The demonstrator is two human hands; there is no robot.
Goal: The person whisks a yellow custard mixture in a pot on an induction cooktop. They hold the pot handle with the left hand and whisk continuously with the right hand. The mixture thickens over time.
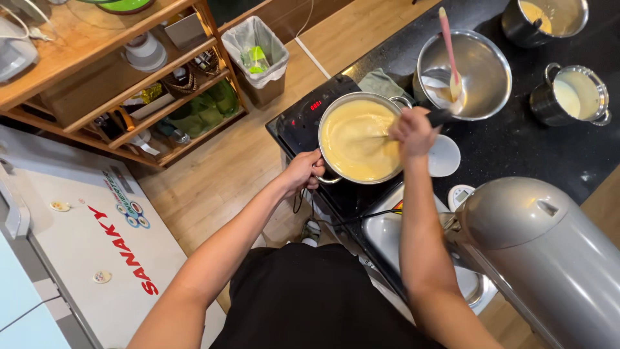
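A steel pot (336, 106) full of pale yellow batter (352, 139) sits on a black induction cooker (300, 119). My left hand (302, 171) grips the pot's near handle. My right hand (413, 131) is closed on the dark handle of a whisk (381, 137) whose wires dip into the batter; the wires look blurred.
A steel bowl (487, 81) with a pink spatula (449, 48) stands behind the pot. Two more pots (571, 94) (546, 19) hold pale mixtures. A small white dish (445, 157), a sink (387, 232), a large grey lidded appliance (542, 245), a wooden shelf (129, 77) and a lined bin (258, 48) surround me.
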